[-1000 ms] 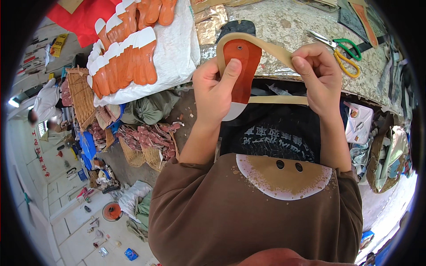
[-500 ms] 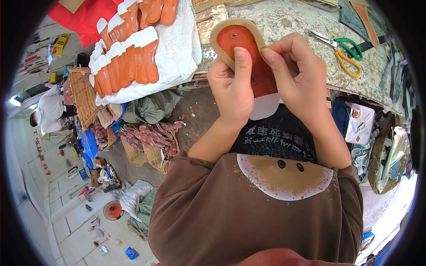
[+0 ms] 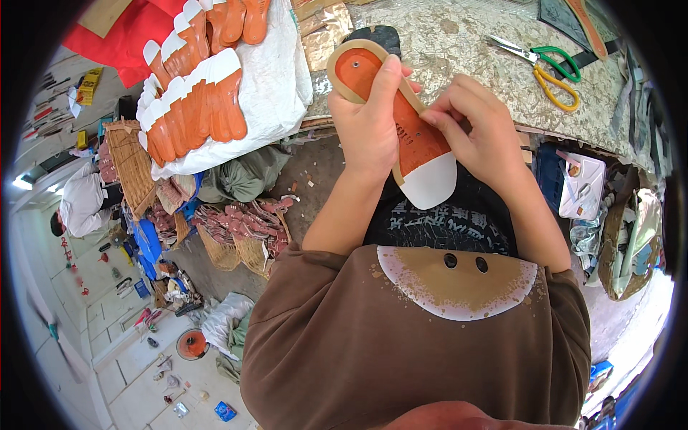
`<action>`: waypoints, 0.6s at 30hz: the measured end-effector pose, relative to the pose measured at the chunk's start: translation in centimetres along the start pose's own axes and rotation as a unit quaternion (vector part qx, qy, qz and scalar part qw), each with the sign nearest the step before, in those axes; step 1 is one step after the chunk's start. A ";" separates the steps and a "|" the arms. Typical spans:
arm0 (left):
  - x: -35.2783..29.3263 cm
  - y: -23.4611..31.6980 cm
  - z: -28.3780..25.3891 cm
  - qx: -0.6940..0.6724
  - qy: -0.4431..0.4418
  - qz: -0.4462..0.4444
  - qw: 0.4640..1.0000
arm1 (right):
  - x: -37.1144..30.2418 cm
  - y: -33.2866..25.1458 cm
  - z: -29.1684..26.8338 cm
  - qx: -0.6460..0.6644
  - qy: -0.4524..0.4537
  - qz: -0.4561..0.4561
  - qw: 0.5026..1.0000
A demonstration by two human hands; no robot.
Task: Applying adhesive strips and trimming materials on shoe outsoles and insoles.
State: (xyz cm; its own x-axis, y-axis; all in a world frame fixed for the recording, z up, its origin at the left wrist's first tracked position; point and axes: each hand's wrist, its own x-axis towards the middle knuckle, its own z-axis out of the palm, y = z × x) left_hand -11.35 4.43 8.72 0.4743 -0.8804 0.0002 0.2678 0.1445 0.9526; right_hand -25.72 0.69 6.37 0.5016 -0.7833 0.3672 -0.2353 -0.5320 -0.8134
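A reddish-brown shoe insole (image 3: pixel 424 140) with a white toe end is held up in front of me, its heel pointing away and to the left. A beige edging strip (image 3: pixel 337 79) runs around the heel and along its sides. My left hand (image 3: pixel 369 132) grips the insole from the left, thumb flat on its upper face, fingers mostly hidden underneath. At the right side, my right hand (image 3: pixel 481 129) pinches the edging strip between thumb and fingers. A black sole-shaped piece (image 3: pixel 383 36) lies on the worktable just beyond the heel.
Scissors (image 3: pixel 550 68) with green and yellow handles lie on the mottled worktable (image 3: pixel 459 43). Rows of brown-and-white insoles (image 3: pixel 193 115) rest on a white sheet (image 3: pixel 279 79) at the left. A plastic box (image 3: pixel 580 185) stands at the right. Another person (image 3: pixel 82 201) is far left.
My right hand has slid along the insole's side toward the white toe end. The insole has shifted slightly nearer and left, and more of its brown face and toe shows.
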 end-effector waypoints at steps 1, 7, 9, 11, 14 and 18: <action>-0.1 0.0 0.1 -0.007 0.018 0.000 1.000 | -0.6 0.3 -0.2 0.003 -0.014 0.014 1.000; -0.8 -1.7 0.5 -0.043 0.056 0.074 0.995 | -1.8 1.4 -1.0 -0.018 -0.035 0.051 0.998; -1.0 -1.8 0.6 -0.090 0.049 0.062 0.993 | -1.6 1.6 -1.6 -0.033 -0.038 0.061 0.997; 0.1 -1.3 -0.3 0.257 -0.219 0.287 0.897 | -1.3 1.8 -2.2 0.033 -0.016 0.064 0.997; -0.4 -1.9 -1.2 0.188 -0.209 0.197 0.939 | -1.3 2.2 -3.1 0.164 -0.021 0.078 0.983; -1.2 -1.0 -0.7 0.097 -0.098 0.169 0.976 | -2.5 2.6 -2.4 0.338 0.015 0.174 0.925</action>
State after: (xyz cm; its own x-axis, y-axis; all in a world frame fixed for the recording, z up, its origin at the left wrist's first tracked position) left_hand -11.61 5.63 7.59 0.3327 -0.8697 0.3645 -0.0483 0.3703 0.9277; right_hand -29.60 0.51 4.44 0.4669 -0.8837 0.0338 0.2008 0.0688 -0.9772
